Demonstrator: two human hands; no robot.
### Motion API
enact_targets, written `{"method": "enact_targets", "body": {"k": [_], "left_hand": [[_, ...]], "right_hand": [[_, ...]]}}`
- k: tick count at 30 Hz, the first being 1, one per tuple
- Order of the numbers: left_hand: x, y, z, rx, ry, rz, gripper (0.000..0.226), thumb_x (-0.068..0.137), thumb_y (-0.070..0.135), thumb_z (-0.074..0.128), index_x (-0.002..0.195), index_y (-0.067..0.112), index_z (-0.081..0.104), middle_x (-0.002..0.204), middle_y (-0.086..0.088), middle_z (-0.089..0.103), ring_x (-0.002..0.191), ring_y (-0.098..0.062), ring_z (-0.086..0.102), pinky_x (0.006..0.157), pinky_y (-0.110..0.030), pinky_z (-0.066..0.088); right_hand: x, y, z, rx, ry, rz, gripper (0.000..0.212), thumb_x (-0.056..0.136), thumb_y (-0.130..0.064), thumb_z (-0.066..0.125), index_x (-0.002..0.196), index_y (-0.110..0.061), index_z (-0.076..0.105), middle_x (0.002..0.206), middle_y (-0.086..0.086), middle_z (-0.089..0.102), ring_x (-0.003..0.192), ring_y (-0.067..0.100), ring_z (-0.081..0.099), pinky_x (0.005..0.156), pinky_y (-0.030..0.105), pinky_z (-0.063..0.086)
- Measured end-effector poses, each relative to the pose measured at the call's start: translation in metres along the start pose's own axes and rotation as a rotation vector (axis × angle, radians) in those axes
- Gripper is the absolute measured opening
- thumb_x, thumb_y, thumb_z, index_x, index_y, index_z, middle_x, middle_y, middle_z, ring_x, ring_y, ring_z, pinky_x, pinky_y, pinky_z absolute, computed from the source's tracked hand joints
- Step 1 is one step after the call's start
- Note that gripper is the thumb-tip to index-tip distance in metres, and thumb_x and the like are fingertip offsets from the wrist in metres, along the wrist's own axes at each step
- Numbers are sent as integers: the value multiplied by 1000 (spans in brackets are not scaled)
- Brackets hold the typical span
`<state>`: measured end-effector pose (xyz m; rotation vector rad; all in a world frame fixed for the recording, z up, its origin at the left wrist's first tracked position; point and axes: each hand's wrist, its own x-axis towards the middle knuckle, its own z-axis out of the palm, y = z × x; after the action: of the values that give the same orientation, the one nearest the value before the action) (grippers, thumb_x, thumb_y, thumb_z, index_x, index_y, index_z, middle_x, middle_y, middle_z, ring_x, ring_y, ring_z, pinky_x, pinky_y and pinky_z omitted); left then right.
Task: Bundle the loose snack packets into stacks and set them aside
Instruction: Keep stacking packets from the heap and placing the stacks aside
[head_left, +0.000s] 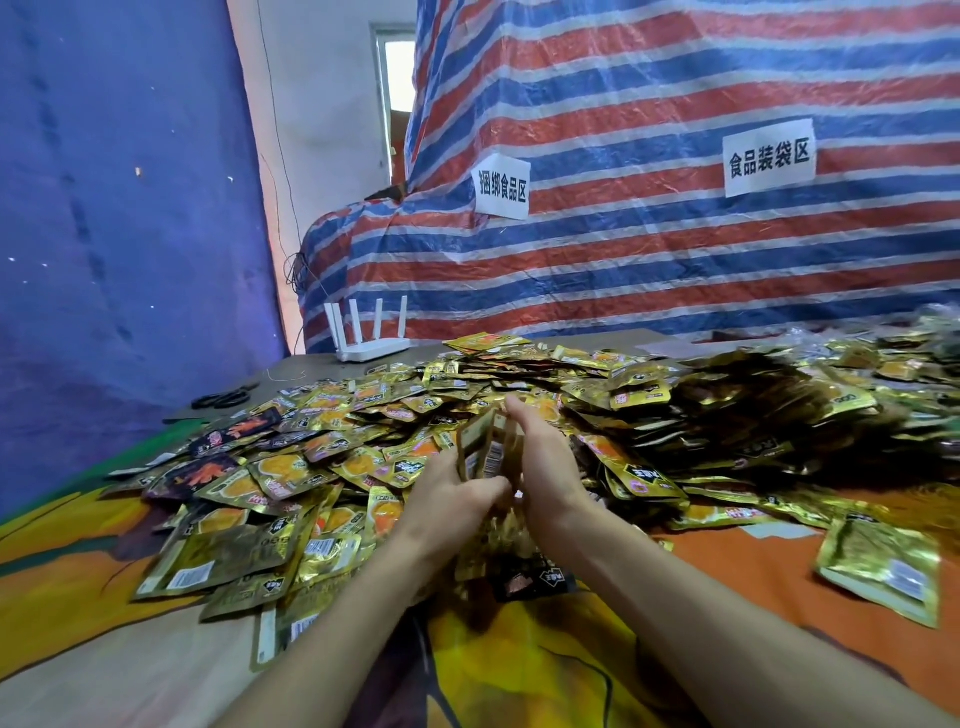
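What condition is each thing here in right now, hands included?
Small stack of packets: upright on edge, between both hands.
Left hand: grips the stack.
Right hand: fingers straight, pressed against the stack.
Loose packets: heaped, unsorted.
Lone packet: flat, apart from the heap.
Scissors: lying flat; open or closed unclear.
Router: standing, antennas up.

The room is bright. Daylight comes in from a small window (400, 73) at 11 o'clock, and it glows white. The gold packets (291, 467) shine with tiny bright spots. Packets at 3 o'clock look smeared and blurry. A soft shadow lies at 6 o'clock. Lines bend near the edges.
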<state>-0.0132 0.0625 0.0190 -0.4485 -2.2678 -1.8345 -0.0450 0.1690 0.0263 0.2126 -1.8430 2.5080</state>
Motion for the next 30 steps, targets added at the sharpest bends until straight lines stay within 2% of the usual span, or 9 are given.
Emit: {"method": "enact_targets", "body": {"k": [2, 5, 8, 9, 14, 20, 22, 26, 30], "left_hand": [[0, 4, -1, -121, 51, -34, 15, 62, 10, 60, 68, 20, 70, 66, -4, 65, 64, -20, 63, 58, -31, 55], [2, 6, -7, -381, 188, -151, 15, 77, 3, 60, 87, -2, 70, 73, -14, 71, 65, -26, 68, 59, -33, 59], [4, 10, -8, -591, 197, -238, 37, 77, 11, 57, 105, -9, 70, 105, -29, 71, 87, -37, 67, 85, -56, 55], [5, 11, -8, -644, 229, -250, 38, 76, 12, 57, 106, -8, 70, 107, -29, 70, 89, -39, 66, 85, -59, 54], [11, 5, -15, -772, 393, -271, 29, 85, 12, 56, 103, -3, 73, 92, -18, 71, 73, -31, 70, 64, -37, 56], [11, 1, -20, -510, 498, -193, 22, 82, 18, 63, 76, 5, 80, 92, -19, 76, 80, -39, 72, 80, -56, 59], [6, 0, -17, -347, 471, -150, 28, 72, 33, 68, 82, 10, 81, 87, -15, 77, 85, -37, 73, 78, -51, 60], [3, 0, -14, -246, 361, -44, 35, 72, 45, 60, 84, 20, 82, 84, 0, 78, 74, -9, 73, 55, -24, 57], [3, -1, -10, -246, 377, -5, 30, 72, 38, 63, 85, 17, 80, 86, -7, 77, 84, -22, 74, 68, -39, 62]], "right_hand": [[-3, -2, 3, 55, -44, 7, 50, 102, -55, 40, 102, -17, 72, 84, 3, 77, 77, 17, 72, 71, 32, 53], [-4, -8, 2, 9, -64, -7, 54, 104, -56, 31, 103, -20, 71, 92, -2, 78, 83, 14, 68, 76, 35, 47], [-8, -7, 6, -22, -81, 90, 50, 105, -50, 36, 107, -14, 70, 102, 6, 74, 87, 19, 66, 78, 37, 48], [-12, -4, 10, 6, -97, 152, 45, 105, -48, 40, 105, -14, 70, 97, 6, 74, 82, 20, 68, 75, 37, 51], [-14, 7, 24, 231, -209, 345, 32, 105, -32, 42, 106, -20, 72, 95, 5, 76, 86, 23, 72, 81, 42, 54], [-13, 4, 20, 83, -134, 391, 28, 97, -2, 41, 96, -2, 68, 89, 18, 69, 77, 31, 68, 70, 46, 60], [-12, 3, 17, 197, -116, 415, 30, 95, 3, 38, 108, 4, 65, 99, 23, 69, 84, 33, 68, 70, 46, 60], [-11, 0, 8, 419, -173, 451, 34, 91, -1, 37, 110, 2, 65, 97, 21, 71, 92, 35, 67, 90, 49, 54], [-12, -1, 4, 323, -232, 480, 42, 94, -4, 35, 125, -7, 63, 110, 18, 65, 100, 32, 63, 90, 46, 53]]}}
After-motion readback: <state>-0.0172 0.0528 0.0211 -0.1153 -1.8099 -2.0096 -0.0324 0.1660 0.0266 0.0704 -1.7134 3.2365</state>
